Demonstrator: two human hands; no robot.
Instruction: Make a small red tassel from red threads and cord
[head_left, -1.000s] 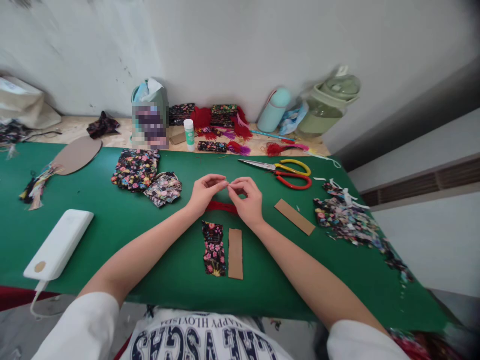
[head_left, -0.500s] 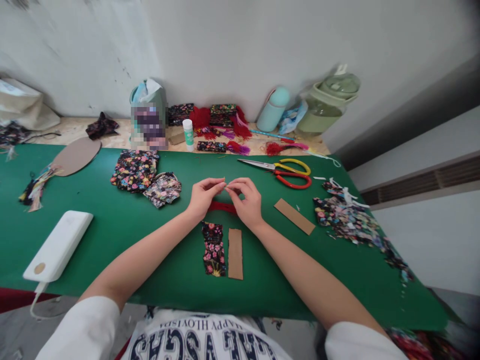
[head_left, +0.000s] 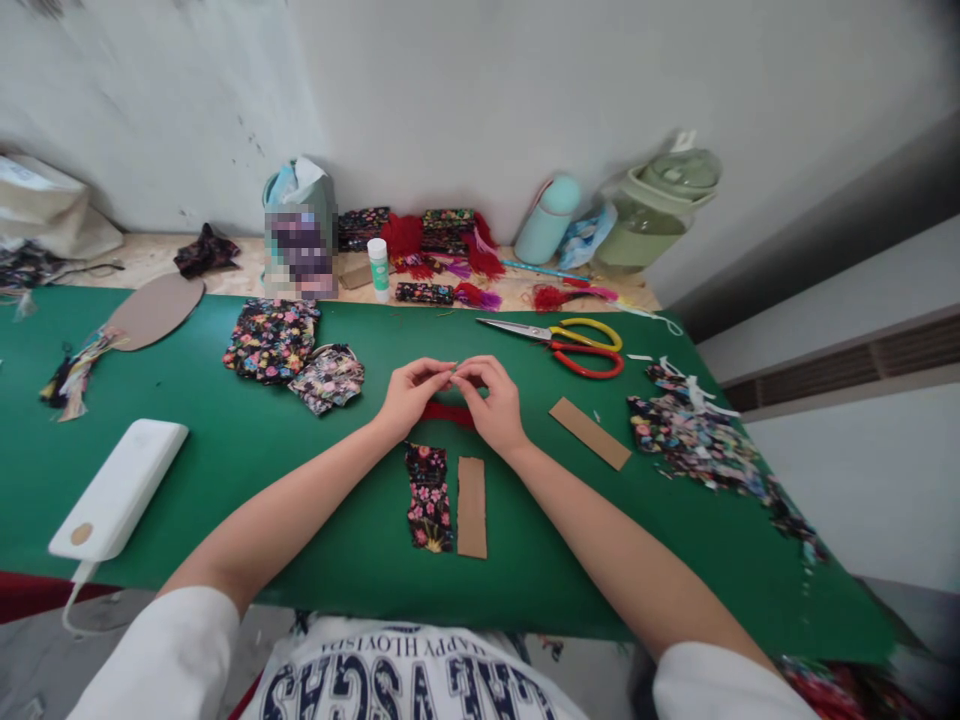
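Left hand point(head_left: 411, 390), right hand point(head_left: 495, 400) slightly closer together | both pinched, held thing unclear | scissors point(head_left: 551, 333) near worktop's point(head_left: 337, 560) far edge, probably for free space

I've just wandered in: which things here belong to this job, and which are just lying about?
Likely the job, near left hand and right hand: red threads, floral strip, cardboard strips, scissors.

Likely lying about: white device, flask, jug.

Craft workshop: scissors point(head_left: 553, 334), fabric scraps point(head_left: 697, 440)
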